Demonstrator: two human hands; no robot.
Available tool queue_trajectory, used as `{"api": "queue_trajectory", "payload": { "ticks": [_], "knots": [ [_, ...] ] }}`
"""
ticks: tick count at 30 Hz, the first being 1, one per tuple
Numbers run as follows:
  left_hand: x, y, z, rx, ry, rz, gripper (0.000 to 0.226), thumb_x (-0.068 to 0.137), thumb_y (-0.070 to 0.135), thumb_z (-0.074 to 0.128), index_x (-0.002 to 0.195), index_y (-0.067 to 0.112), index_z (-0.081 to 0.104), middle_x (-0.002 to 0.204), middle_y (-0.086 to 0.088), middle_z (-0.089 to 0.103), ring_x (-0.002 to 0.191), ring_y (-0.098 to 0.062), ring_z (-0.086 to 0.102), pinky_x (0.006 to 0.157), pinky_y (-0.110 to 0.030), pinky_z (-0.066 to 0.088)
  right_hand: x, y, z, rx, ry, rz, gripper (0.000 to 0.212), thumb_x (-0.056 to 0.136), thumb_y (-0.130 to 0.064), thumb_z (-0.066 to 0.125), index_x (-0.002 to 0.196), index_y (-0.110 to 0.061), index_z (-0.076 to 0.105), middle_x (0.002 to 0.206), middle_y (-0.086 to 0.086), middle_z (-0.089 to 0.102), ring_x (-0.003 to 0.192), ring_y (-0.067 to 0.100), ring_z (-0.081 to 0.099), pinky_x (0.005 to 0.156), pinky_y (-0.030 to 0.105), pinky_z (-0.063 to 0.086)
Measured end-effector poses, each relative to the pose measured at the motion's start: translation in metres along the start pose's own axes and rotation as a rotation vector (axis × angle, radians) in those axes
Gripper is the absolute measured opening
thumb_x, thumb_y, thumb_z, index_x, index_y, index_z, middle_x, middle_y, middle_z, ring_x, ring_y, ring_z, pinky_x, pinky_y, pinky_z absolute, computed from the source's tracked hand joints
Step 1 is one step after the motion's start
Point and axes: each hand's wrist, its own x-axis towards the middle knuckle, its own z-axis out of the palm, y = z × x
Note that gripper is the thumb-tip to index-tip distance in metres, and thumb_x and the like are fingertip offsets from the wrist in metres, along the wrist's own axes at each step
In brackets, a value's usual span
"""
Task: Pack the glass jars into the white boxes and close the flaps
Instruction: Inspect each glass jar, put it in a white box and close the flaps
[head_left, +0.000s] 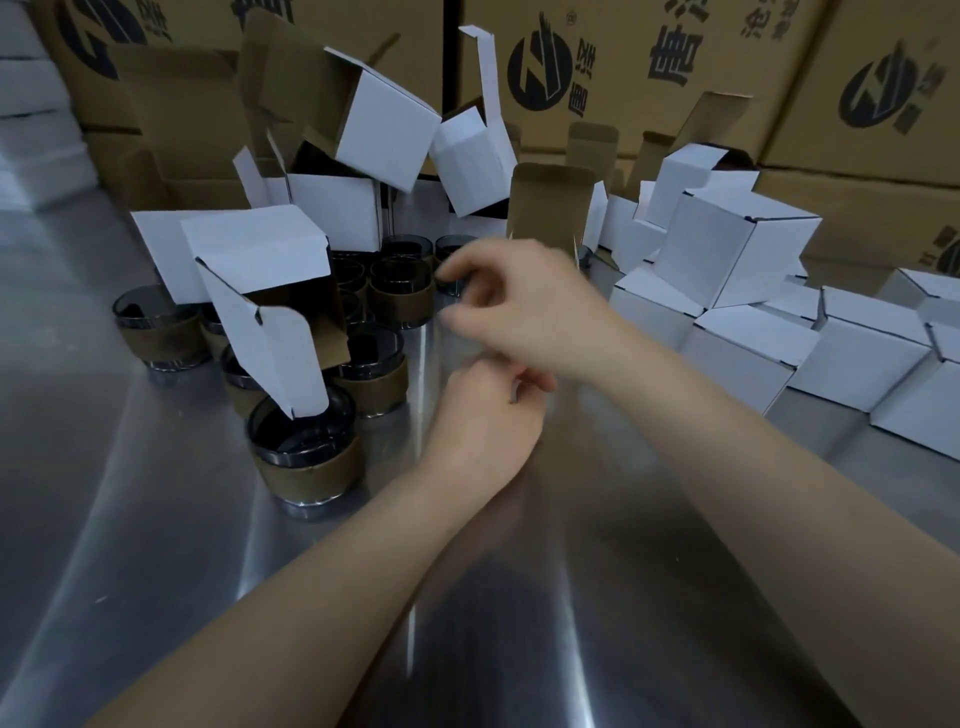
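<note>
Step in hand, as I read it: pick the next jar. My right grip (524, 306) is at centre frame, fingers curled over the rim of a small dark glass jar (451, 283) at the right edge of the jar cluster, thumb below. With the motion blur I can't tell whether it is clamped on or just short. My left grip (483, 421) sits just below, curled in under the right wrist. Nothing shows in it, but the palm side is hidden, so I can't tell there either.

To do it well:
- Pinch rim plus glass wall, not the sleeve alone, which I judge could slide.
- Lift straight up, since the neighbouring jars stand touching.
- Send the left grip for an open box.

Materials:
- round smoked-glass jars (306, 447): brown card sleeve, thick clear base, slick.
- open white corrugated boxes (260, 270): brown inside, tumbled over the cluster at centre left; light, probably tip easily.
- closed white boxes (737, 249): piled at centre right.
- brushed steel desk (519, 597): glossy, looks low-friction.
- printed brown cartons (675, 67): along the top.
</note>
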Motion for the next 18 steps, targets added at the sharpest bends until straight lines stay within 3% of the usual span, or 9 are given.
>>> {"api": "queue_trajectory", "payload": {
  "ticks": [1,3,4,6,8,10,11,15,18],
  "knots": [
    [-0.001,0.0,0.002,0.072,-0.024,-0.013,0.029,0.09,0.008,0.053,0.071,0.031,0.054,0.072,0.016,0.052,0.079,-0.007,0.053,0.074,-0.02,0.04,0.004,-0.005,0.005,0.032,-0.158,0.004,0.048,0.083,-0.034,0.071,0.129,-0.027,0.057,0.102,-0.011,0.064,0.093,0.005,0.059,0.073,0.013,0.043],
    [0.0,-0.003,0.008,0.314,-0.074,-0.058,0.016,0.096,0.025,0.048,0.083,0.032,0.054,0.091,0.005,0.055,0.104,-0.02,0.054,0.095,-0.036,0.042,0.013,-0.01,0.017,-0.019,-0.4,0.007,0.074,0.082,-0.039,0.073,0.146,-0.024,0.039,0.135,-0.003,0.053,0.119,0.012,0.052,0.089,0.02,0.042],
    [0.0,-0.003,0.011,0.456,-0.099,-0.085,0.019,0.097,0.031,0.041,0.101,0.026,0.059,0.109,-0.003,0.057,0.115,-0.026,0.051,0.102,-0.043,0.039,0.017,-0.011,0.023,-0.047,-0.461,0.005,0.082,0.081,-0.039,0.074,0.15,-0.022,0.032,0.145,-0.002,0.045,0.127,0.015,0.047,0.094,0.023,0.041],
    [-0.001,0.0,0.011,0.57,-0.169,-0.161,0.041,0.098,0.032,0.031,0.127,0.012,0.052,0.127,-0.01,0.053,0.125,-0.028,0.046,0.107,-0.04,0.034,0.025,-0.012,0.031,-0.055,-0.495,0.001,0.09,0.079,-0.038,0.077,0.152,-0.021,0.026,0.151,-0.001,0.038,0.133,0.018,0.042,0.096,0.025,0.039],
    [-0.001,0.001,0.008,0.442,-0.174,-0.131,0.027,0.098,0.021,0.038,0.105,0.006,0.06,0.104,-0.012,0.062,0.116,-0.034,0.054,0.092,-0.037,0.04,0.032,-0.013,0.036,-0.04,-0.491,0.003,0.094,0.077,-0.036,0.08,0.152,-0.021,0.026,0.151,-0.001,0.038,0.133,0.018,0.042,0.095,0.025,0.039],
    [-0.002,0.003,0.002,0.245,-0.143,-0.129,0.022,0.092,0.012,0.051,0.071,0.012,0.057,0.063,-0.001,0.051,0.092,-0.041,0.063,0.069,-0.036,0.043,0.035,-0.014,0.04,-0.019,-0.489,0.008,0.094,0.075,-0.035,0.082,0.151,-0.02,0.028,0.149,-0.001,0.04,0.131,0.019,0.044,0.099,0.028,0.042],
    [-0.002,0.004,0.0,0.212,-0.139,-0.124,0.023,0.091,0.011,0.053,0.068,0.01,0.056,0.057,0.001,0.046,0.086,-0.042,0.063,0.065,-0.035,0.042,0.035,-0.014,0.041,-0.01,-0.484,0.007,0.093,0.074,-0.035,0.082,0.15,-0.02,0.03,0.148,-0.001,0.042,0.13,0.019,0.045,0.1,0.029,0.043],
    [-0.002,0.004,-0.001,0.244,-0.185,-0.127,0.04,0.094,0.017,0.051,0.056,0.022,0.04,0.054,0.005,0.042,0.084,-0.04,0.063,0.063,-0.034,0.041,0.033,-0.011,0.042,0.017,-0.454,-0.006,0.081,0.071,-0.036,0.084,0.14,-0.02,0.044,0.133,-0.003,0.052,0.115,0.015,0.053,0.089,0.027,0.048],
    [-0.002,0.002,0.002,0.253,-0.162,-0.044,0.029,0.095,0.021,0.05,0.066,0.018,0.049,0.072,-0.008,0.062,0.089,-0.037,0.063,0.073,-0.039,0.048,0.028,-0.004,0.036,0.035,-0.388,0.003,0.066,0.067,-0.034,0.085,0.124,-0.021,0.053,0.114,-0.006,0.058,0.1,0.011,0.058,0.083,0.028,0.053]
  ]
}}
